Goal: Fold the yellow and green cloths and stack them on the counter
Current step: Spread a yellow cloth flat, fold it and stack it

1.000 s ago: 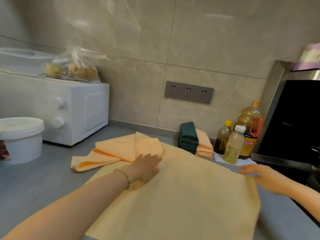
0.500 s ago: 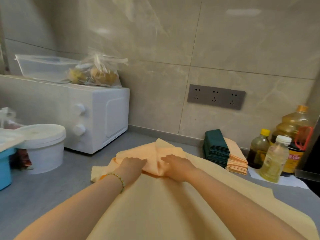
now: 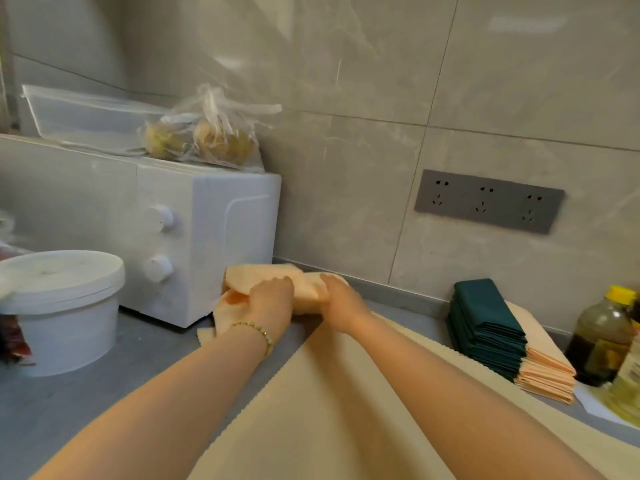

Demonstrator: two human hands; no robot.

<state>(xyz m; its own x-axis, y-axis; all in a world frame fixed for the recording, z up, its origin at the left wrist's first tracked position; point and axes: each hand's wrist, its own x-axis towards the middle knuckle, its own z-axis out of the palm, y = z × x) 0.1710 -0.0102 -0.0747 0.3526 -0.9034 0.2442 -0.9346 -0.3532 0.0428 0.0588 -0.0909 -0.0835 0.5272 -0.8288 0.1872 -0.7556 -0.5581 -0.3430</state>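
A person's left hand [image 3: 266, 299] and right hand [image 3: 341, 306] both grip a crumpled yellow cloth [image 3: 258, 277], fingers curled into it. They hold it at the back of the grey counter [image 3: 104, 393], just beside a white oven [image 3: 207, 244]. A larger yellow cloth [image 3: 346, 410] lies spread flat under the forearms. To the right, by the wall, sits a stack of folded green cloths [image 3: 485, 327] beside folded yellow ones [image 3: 543, 375].

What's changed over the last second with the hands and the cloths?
The right hand came off the spread yellow cloth and crossed left; the left hand moved forward. Both now grip the loose yellow cloth, bunched beside the white oven. Spread cloth and folded stack stayed put.
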